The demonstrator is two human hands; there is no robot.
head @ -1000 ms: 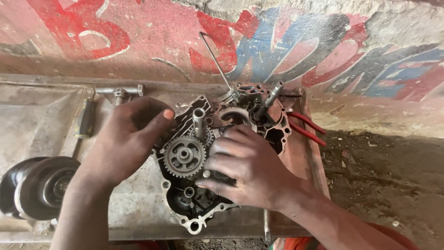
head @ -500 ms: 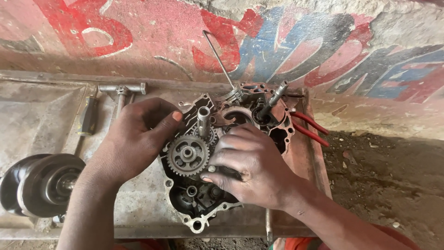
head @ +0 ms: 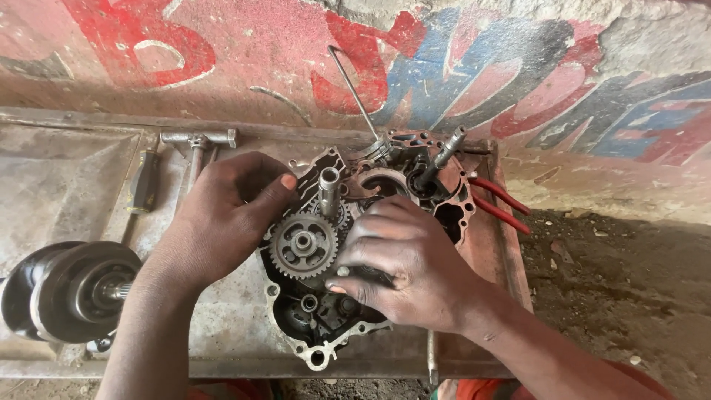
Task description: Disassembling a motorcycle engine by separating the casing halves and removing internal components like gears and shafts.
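Greasy metal engine case lies in a shallow steel tray, holding a toothed gear and upright shaft. Left grip rests released on the case rim beside the gear. Right grip curls, clenched on a dark part just right of the gear.

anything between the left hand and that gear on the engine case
Nothing visible. The left hand rests on the engine case edge, thumb tip right beside the gear. The right hand covers the parts to the gear's right.
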